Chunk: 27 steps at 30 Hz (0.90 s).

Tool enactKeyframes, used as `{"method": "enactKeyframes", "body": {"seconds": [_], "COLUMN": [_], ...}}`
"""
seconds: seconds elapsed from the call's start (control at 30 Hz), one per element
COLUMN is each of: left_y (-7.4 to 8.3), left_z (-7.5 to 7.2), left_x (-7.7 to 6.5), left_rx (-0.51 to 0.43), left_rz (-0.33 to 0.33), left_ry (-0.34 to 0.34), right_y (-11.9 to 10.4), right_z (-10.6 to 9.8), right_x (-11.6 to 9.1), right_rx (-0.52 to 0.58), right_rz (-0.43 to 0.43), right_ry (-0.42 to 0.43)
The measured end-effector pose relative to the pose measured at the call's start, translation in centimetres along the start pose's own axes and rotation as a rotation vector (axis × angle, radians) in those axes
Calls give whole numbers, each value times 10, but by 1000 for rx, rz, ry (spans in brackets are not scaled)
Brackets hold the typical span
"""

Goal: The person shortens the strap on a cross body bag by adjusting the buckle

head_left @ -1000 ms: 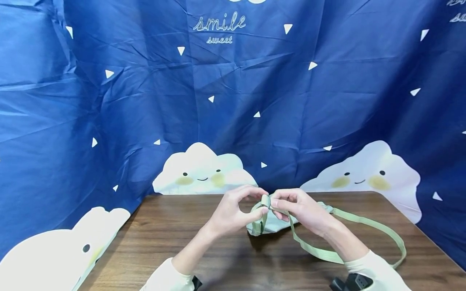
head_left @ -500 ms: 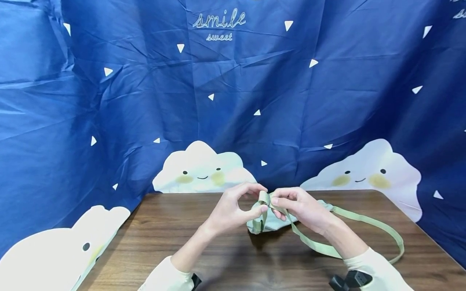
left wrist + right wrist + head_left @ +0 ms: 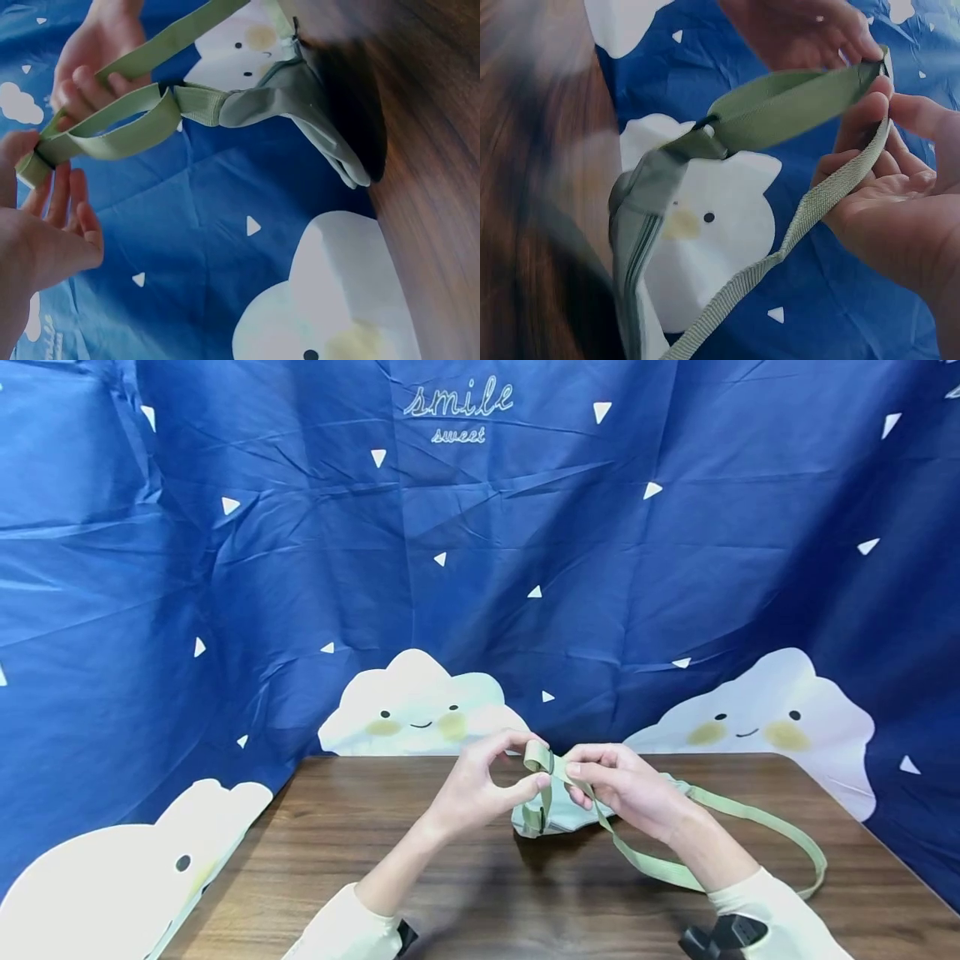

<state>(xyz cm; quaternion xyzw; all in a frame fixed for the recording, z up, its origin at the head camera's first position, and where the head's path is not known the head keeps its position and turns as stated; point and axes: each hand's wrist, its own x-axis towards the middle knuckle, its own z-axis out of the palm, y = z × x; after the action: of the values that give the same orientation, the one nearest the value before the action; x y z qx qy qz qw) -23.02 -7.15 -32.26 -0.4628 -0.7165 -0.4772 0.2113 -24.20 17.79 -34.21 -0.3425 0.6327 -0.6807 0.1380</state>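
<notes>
A pale green webbing strap (image 3: pixel 651 863) runs from a small green zippered bag (image 3: pixel 300 101) on the table. My left hand (image 3: pixel 480 785) pinches the dark slide buckle (image 3: pixel 45 160) between thumb and fingers, where the strap folds into a loop. Close beside it, my right hand (image 3: pixel 626 787) pinches the strap just right of the buckle. In the right wrist view a doubled strap loop (image 3: pixel 795 109) stretches from the bag's ring (image 3: pixel 711 129) up to the fingers. Part of the bag is hidden behind my hands in the head view.
The brown wooden table (image 3: pixel 337 827) ends at a back edge against a blue curtain (image 3: pixel 480 552) printed with white clouds. The strap's far curve (image 3: pixel 806 852) lies on the table to the right of my right forearm. Dark wrist devices (image 3: pixel 723 937) sit at my cuffs.
The folded strap loop at the buckle has grown larger and stands higher on the left. My right hand keeps its pinch, with more strap showing between it and the buckle.
</notes>
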Motion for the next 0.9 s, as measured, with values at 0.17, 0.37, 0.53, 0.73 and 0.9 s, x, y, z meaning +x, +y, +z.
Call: {"method": "enactKeyframes", "body": {"seconds": [0.17,0.37,0.53,0.73,0.9], "left_y": [-17,-19,-19,-19,-23], "left_z": [5,2,7,10,12], "left_x": [-3,-1,-2,-4,-4], "left_rx": [6,-34,-34,-14,73], "left_rz": [0,-7,11,54,110], "left_ry": [-14,3,-19,-47,-87], "right_y": [0,4,4,-2,-5], "right_z": [0,-10,-4,4,11], "right_x": [0,-3,-1,0,-1], "right_rx": [-5,-8,12,-53,-92], "right_rz": [-5,12,-2,17,86], "right_ry": [-6,-2,-13,-21,39]}}
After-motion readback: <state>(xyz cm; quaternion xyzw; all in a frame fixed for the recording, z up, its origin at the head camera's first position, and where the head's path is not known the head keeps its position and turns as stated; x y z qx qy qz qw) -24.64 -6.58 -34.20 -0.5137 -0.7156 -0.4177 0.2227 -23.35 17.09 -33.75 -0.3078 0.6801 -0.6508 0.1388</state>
